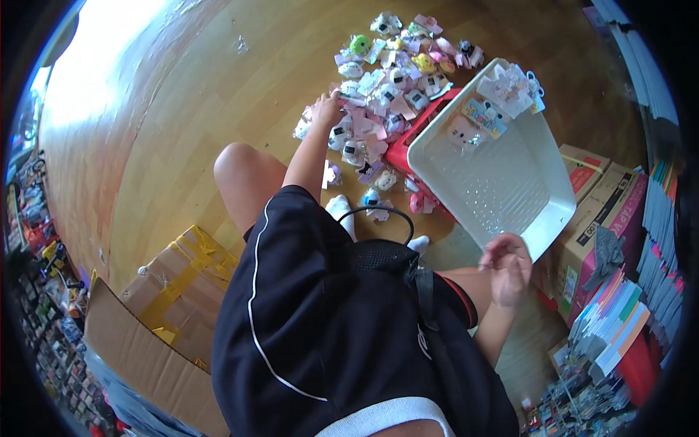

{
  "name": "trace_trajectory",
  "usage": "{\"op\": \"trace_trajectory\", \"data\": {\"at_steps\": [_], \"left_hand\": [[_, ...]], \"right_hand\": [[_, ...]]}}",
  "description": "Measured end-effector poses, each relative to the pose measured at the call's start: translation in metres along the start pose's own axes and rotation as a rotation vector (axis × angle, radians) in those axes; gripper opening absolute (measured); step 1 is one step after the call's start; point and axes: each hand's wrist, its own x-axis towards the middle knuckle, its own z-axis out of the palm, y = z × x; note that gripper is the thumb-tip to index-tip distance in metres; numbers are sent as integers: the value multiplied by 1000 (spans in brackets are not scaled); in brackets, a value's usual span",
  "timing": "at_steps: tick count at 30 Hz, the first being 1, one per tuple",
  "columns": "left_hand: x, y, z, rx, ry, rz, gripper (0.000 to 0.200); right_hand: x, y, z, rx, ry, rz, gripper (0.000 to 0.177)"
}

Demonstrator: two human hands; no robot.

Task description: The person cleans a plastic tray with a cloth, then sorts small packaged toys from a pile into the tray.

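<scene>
My left hand [325,109] reaches down to the left edge of a pile of small plush toys [386,93] in clear bags on the floor. Its fingers bend down among the bags, and what lies under them is hidden. My right hand [507,269] hovers at the near end of a white plastic basin [502,193], its fingers loosely curled and apart with nothing in them. A few bagged toys [466,131] lie at the basin's far end. The basin rests tilted over a red plastic stool or crate [408,154].
An open cardboard box [156,364] with yellow tape stands at my left. Closed cartons [601,211] and stacks of paper cards [615,317] are at my right. More goods [51,313] line the far left. A small scrap [242,45] lies on the wooden floor.
</scene>
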Motion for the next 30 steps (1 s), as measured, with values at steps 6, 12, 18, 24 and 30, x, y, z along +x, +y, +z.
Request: {"op": "trace_trajectory", "data": {"at_steps": [6,12,18,24,30], "left_hand": [[-8,-4,20,182,10,-55,26],[-26,17,-26,240,-219,-182,25],[-43,38,-14,189,-147,-58,23],[-47,40,-1,105,4,80,48],[-28,64,-6,-155,172,230,39]], "right_hand": [[21,118,19,-317,-540,567,32],[41,298,-16,-1142,-189,481,78],[58,291,5,-947,-20,588,92],[41,332,28,-1089,-231,28,89],[53,292,32,-477,-76,266,66]]}}
